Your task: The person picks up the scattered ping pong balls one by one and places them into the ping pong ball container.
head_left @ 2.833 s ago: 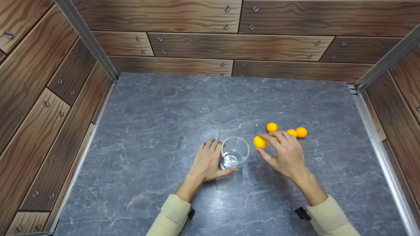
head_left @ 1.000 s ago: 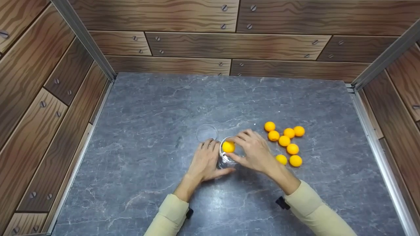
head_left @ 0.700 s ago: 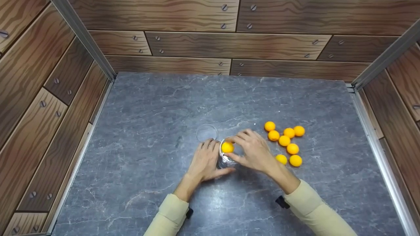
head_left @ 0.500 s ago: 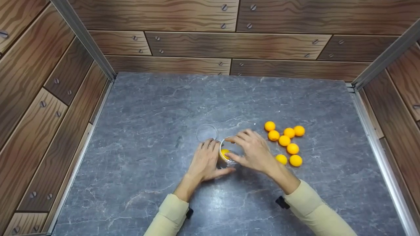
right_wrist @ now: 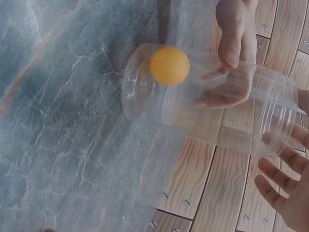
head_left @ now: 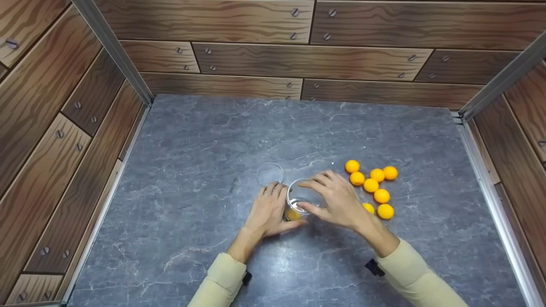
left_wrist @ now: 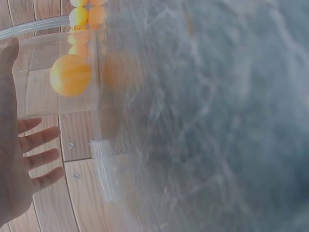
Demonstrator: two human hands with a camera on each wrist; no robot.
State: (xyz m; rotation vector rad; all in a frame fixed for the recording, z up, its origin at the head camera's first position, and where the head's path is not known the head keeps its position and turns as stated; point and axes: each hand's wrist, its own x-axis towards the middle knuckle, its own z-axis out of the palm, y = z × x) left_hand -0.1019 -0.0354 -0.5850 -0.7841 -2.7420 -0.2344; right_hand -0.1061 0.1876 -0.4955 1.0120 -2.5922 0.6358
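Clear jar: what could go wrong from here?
The right hand is over the mouth of the clear jar; a bump might tip it, though the left hand curls round its side. The loose orange balls near the right hand could roll if brushed. The clear lid, lying close to the left hand, might get nudged away.

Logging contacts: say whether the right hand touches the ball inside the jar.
Apart: the right wrist view shows the ball low in the jar, right hand by its rim.

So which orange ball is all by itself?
The ball low inside the clear jar, beside the left hand; the other orange balls all lie on the table.
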